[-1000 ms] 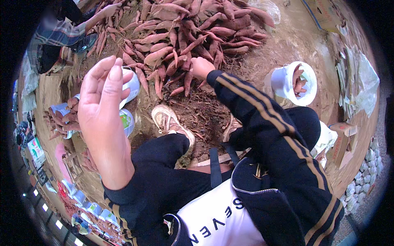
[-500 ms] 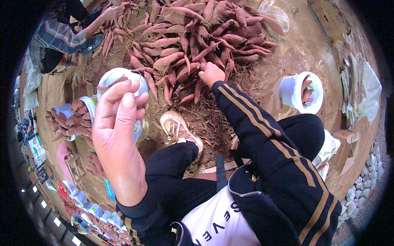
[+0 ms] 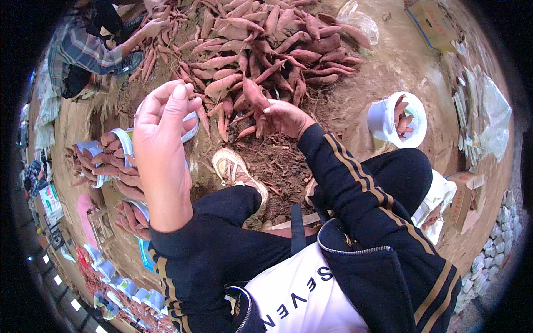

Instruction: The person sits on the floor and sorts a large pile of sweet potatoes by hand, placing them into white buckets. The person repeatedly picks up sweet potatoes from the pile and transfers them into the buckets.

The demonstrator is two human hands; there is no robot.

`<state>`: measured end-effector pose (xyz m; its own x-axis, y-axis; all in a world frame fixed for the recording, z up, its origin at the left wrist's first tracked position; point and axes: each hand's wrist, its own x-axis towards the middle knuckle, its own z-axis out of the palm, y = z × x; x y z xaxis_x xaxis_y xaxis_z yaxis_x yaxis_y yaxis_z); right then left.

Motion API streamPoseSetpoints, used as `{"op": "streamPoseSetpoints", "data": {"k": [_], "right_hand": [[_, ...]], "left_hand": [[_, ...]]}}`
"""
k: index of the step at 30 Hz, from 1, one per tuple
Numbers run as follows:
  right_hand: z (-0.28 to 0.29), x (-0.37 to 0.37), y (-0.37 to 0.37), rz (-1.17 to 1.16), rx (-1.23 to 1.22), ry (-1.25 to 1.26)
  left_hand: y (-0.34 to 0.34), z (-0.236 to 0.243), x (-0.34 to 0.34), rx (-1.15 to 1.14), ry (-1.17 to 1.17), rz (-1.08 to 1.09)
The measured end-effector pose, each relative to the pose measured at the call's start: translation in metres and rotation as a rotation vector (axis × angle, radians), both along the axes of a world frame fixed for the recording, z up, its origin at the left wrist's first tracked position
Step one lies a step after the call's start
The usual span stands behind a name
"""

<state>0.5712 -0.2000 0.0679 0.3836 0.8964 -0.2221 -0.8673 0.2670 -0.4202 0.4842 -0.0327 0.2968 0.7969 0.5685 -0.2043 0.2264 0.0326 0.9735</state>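
My right hand (image 3: 287, 117) has its thumb and fingers closed around a reddish sweet potato (image 3: 255, 95), held tilted at the near edge of a large pile of sweet potatoes (image 3: 266, 41). My left hand (image 3: 165, 122) is raised close to the camera at the left, above a white bucket (image 3: 191, 125) that it mostly covers. Its fingers are loosely bent, with the thumb across in front of them, and nothing shows in it. My shoe (image 3: 236, 173) rests on loose soil between the two hands.
A white bucket (image 3: 413, 119) with a few sweet potatoes stands right. Filled buckets (image 3: 123, 145) stand left. Another person's arm (image 3: 94, 50) reaches toward the pile at upper left. Cardboard boxes (image 3: 433, 25) and plastic sheeting (image 3: 488, 116) lie along the right side.
My right hand has drawn a sweet potato up and back from the pile's near edge. My left hand has risen slightly, its thumb now closer to the fingertips.
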Motion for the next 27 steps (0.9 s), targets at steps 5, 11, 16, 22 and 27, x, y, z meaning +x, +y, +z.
{"op": "streamPoseSetpoints", "data": {"k": [5, 11, 16, 22, 27], "right_hand": [[0.026, 0.028, -0.026, -0.149, -0.061, -0.17], [0.124, 0.024, -0.038, -0.125, -0.456, -1.159], [0.161, 0.005, -0.038, -0.375, -0.387, -1.659], [0.156, -0.013, -0.043, -0.428, -0.336, -1.43], [0.159, -0.01, -0.049, -0.523, -0.355, -1.554]], "left_hand": [[-0.008, -0.012, 0.007, -0.044, -0.025, -0.023], [-0.025, -0.018, 0.018, 0.225, 0.125, -0.242], [-0.016, -0.022, 0.007, 0.798, -0.193, -0.27], [-0.025, -0.014, 0.009, 0.276, 0.182, -0.138], [-0.028, -0.002, 0.01, -0.072, 0.11, -0.059]]}}
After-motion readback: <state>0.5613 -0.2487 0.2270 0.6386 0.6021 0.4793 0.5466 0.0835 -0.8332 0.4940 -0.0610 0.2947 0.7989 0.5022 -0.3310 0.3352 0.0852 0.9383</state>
